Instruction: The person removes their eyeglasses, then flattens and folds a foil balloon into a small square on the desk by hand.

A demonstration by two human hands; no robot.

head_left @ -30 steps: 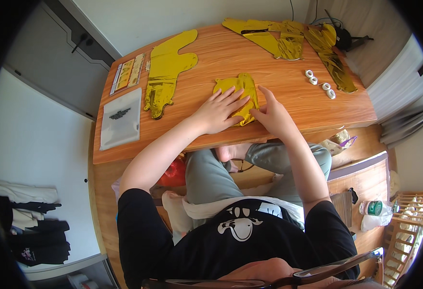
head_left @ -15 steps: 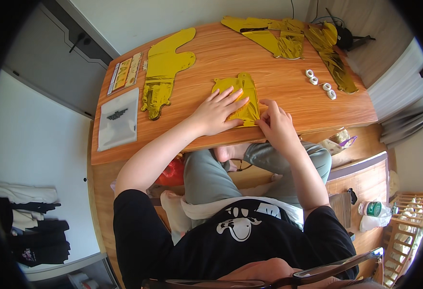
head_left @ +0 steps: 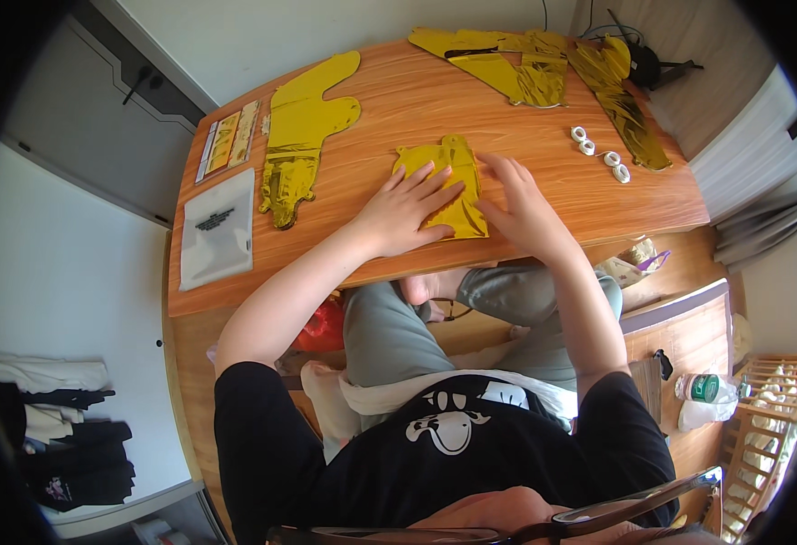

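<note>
A gold foil balloon, deflated and folded into a flat, roughly rectangular shape, lies near the table's front edge. My left hand rests flat across its left and middle part with the fingers spread. Beside the foil's right edge is my right hand, fingers stretched out and thumb apart, its thumb tip close to the edge. Whether that thumb touches the foil I cannot tell. Farther left lies another flat gold foil balloon. Two more pieces, a wide gold foil balloon and a long gold foil balloon, lie at the far right.
Several small white ribbon rolls sit on the wooden table at the right. A clear plastic bag and a printed card lie along the left edge. A black object with cables stands at the far right corner.
My right hand has let go of the foil's lower right corner, opened its fingers and moved slightly up along the right edge. My left hand stays on the foil.
</note>
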